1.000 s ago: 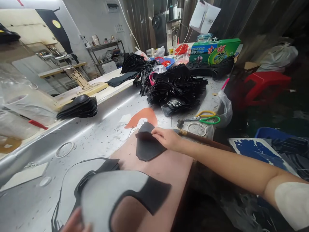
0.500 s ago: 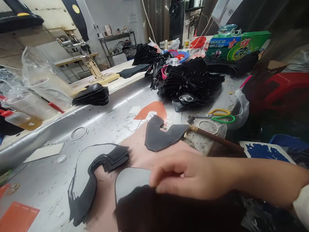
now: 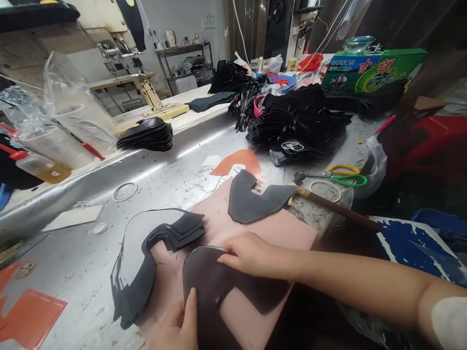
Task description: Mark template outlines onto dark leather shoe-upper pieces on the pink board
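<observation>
A dark curved leather piece (image 3: 207, 277) with a notch cut into it lies on the pink sheet (image 3: 251, 315). My right hand (image 3: 246, 255) pinches its upper edge between thumb and fingers. At the bottom, my left hand (image 3: 175, 323) grips the left edge, its thumb on top and its other fingers partly hidden. A fanned stack of dark curved pieces (image 3: 140, 282), with pale undersides showing, lies left of my hands. Beyond them rests another dark grey U-shaped piece (image 3: 251, 204), near a hammer (image 3: 332, 209).
Orange pieces (image 3: 32, 316) lie at the lower left, and an orange curved template (image 3: 239, 160) lies farther back. Scissors (image 3: 345, 176) sit near the table's right side. Behind are a large pile of black pieces (image 3: 299, 124), a green box (image 3: 375, 70) and a glue bottle (image 3: 44, 165).
My left hand has come into view and taken hold of the left edge. The leather piece now lies flatter, covering the pale surface seen before. My right hand still pinches it.
</observation>
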### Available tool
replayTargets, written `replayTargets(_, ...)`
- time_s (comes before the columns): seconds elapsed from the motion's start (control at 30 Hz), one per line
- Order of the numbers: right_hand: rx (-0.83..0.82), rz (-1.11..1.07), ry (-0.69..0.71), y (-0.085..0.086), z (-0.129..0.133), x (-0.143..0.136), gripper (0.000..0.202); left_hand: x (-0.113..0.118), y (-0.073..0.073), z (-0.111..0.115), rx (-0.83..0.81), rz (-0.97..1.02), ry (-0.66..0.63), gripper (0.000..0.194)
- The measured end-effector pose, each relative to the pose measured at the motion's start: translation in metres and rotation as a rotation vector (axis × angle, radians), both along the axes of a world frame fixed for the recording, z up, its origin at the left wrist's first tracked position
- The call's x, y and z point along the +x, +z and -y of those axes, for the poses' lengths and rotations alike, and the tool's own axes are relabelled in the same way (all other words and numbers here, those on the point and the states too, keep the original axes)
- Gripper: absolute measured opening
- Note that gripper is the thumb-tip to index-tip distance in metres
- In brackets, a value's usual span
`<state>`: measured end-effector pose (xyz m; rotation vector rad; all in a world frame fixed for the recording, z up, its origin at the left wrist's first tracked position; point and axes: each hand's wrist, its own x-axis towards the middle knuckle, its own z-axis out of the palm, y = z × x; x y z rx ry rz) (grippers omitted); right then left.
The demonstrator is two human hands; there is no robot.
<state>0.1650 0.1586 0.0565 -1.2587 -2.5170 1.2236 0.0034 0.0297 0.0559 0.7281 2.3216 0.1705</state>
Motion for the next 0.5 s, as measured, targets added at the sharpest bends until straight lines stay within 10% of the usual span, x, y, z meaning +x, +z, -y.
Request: replayTargets(0.5, 0.049, 0.104, 0.033, 0.002, -0.001, 0.005, 0.025, 0.002, -0.006, -0.008, 0.033, -0.092, -0.146, 0.041)
